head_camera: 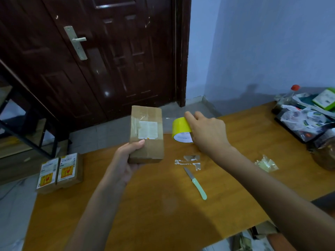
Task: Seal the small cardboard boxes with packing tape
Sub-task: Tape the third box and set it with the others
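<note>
In left hand (126, 158), box (146, 134) upright

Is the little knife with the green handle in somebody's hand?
No, the green-handled knife lies alone on the wooden table, touched by neither hand.

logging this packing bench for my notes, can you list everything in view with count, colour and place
cardboard box: 1, brown with a white label, held up above the table's far edge
tape roll: 1, yellow, on the table right of the held box
labelled boxes: 2, brown with white and yellow labels, side by side at the table's left corner
knife: 1, pale green handle, mid table
tape scraps: a few, whitish, just beyond the knife
crumpled plastic: 1, clear, right of the scraps
clutter pile: bags and packets, mixed colours, far right
table: 1, orange-brown wood
door: 1, dark brown, behind
left hand: grips the held box's lower end
right hand: on the tape roll
</note>
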